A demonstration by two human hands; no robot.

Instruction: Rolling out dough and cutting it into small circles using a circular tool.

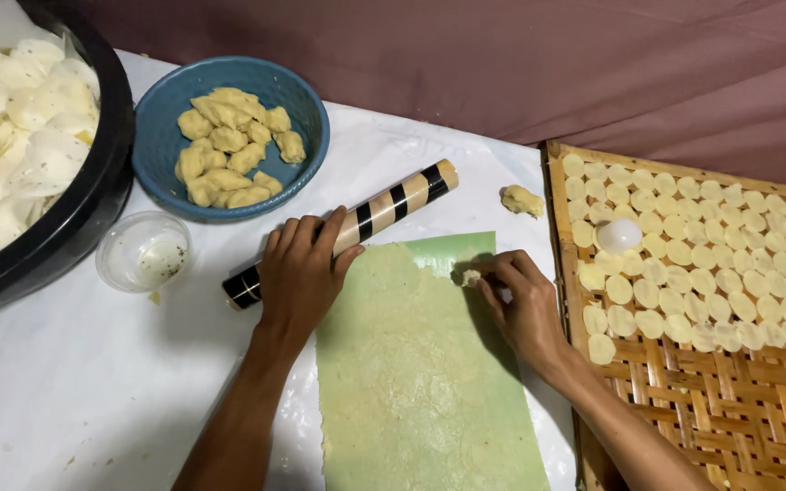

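The left hand (300,273) lies flat on a striped rolling pin (347,227), which rests at an angle on the white surface (75,382). The right hand (522,305) pinches a small piece of dough (471,277) at the upper edge of a thin rolled dough sheet (411,364) on a green mat (452,250). Behind the pin stands a blue bowl (161,150) with dough lumps (229,145). To the right, a woven bamboo tray (711,400) carries many small dough rounds (684,255).
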